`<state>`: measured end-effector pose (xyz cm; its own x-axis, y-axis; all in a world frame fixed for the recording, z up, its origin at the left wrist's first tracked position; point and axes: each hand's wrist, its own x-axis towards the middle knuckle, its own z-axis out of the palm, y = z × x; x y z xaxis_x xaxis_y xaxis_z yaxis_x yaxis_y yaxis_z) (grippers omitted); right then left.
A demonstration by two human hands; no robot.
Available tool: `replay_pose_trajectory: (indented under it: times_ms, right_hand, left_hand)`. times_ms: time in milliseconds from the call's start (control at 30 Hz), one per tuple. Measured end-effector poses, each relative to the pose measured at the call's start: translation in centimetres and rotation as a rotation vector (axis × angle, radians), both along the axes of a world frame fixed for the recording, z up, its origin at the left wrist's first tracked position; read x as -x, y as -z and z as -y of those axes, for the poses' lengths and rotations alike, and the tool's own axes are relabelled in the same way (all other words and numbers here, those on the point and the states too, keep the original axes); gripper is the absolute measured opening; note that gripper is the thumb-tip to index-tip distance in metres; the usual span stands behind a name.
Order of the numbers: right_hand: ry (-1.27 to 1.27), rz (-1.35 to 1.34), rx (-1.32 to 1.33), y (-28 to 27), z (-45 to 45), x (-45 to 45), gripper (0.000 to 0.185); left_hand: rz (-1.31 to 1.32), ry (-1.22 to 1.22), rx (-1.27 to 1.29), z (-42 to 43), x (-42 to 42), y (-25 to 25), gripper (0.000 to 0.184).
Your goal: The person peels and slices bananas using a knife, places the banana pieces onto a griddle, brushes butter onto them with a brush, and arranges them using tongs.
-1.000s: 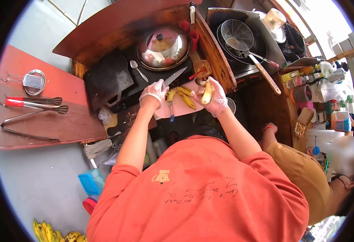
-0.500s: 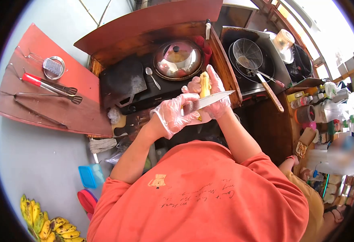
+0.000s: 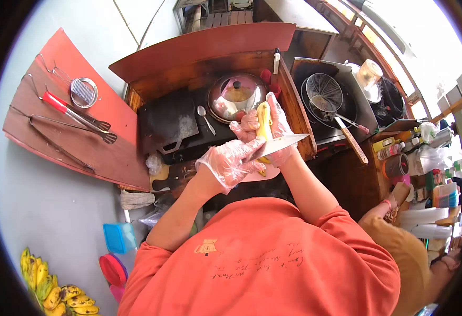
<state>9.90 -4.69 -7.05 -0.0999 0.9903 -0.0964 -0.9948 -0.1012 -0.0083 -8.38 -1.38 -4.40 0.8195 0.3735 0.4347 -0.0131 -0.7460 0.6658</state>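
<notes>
My left hand (image 3: 228,162), in a clear plastic glove, is closed around the handle end of a knife (image 3: 283,143). Its broad blade points right and crosses in front of a banana (image 3: 264,120). My right hand (image 3: 277,117), gloved the same way, grips that banana upright, fingers on one side and thumb on the other. Pale yellow flesh or peel shows at the top, and a darker yellow tip pokes out below the blade. Whether the edge touches the banana I cannot tell.
Ahead are a lidded pan (image 3: 236,97), a spoon (image 3: 205,120) and a black griddle (image 3: 167,124). A wire strainer (image 3: 324,95) rests over a wok at right. Tongs (image 3: 78,117) and a grater (image 3: 83,92) lie left. Bananas (image 3: 59,292) sit lower left; another person (image 3: 397,247) is close at right.
The view has tilted, so the stove and utensils appear lower. Both hands keep their hold on the knife and banana. The person at right has leaned and shifted.
</notes>
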Motion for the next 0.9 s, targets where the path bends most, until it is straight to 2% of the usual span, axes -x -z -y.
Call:
replay_pose_trajectory:
  times_ms: [233, 367, 433, 467, 767, 900]
  right_hand:
    - [0.012, 0.117, -0.015, -2.2, 0.4, 1.4, 0.062]
    - [0.052, 0.283, 0.050, -3.0, 0.8, 2.1, 0.069]
    - [0.058, 0.315, 0.007, -3.0, 0.9, 2.0, 0.062]
    - [0.061, 0.329, -0.009, -2.9, 1.1, 2.2, 0.058]
    - [0.091, 0.303, 0.017, -3.4, 1.3, 3.6, 0.056]
    - [0.085, 0.250, -0.014, -1.8, 0.7, 3.9, 0.058]
  left_hand:
    - [-0.061, -0.034, 0.086, 0.1, 1.2, -1.3, 0.057]
    - [0.008, -0.014, 0.022, 0.0, 1.7, -1.4, 0.054]
    - [-0.177, -0.018, 0.088, 0.2, 2.1, -2.9, 0.053]
    - [-0.179, -0.011, 0.090, 0.2, 2.3, -2.9, 0.053]
    - [-0.118, 0.042, 0.135, -0.6, 3.1, -2.2, 0.049]
    - [-0.064, 0.039, 0.001, -1.1, 3.4, -1.3, 0.046]
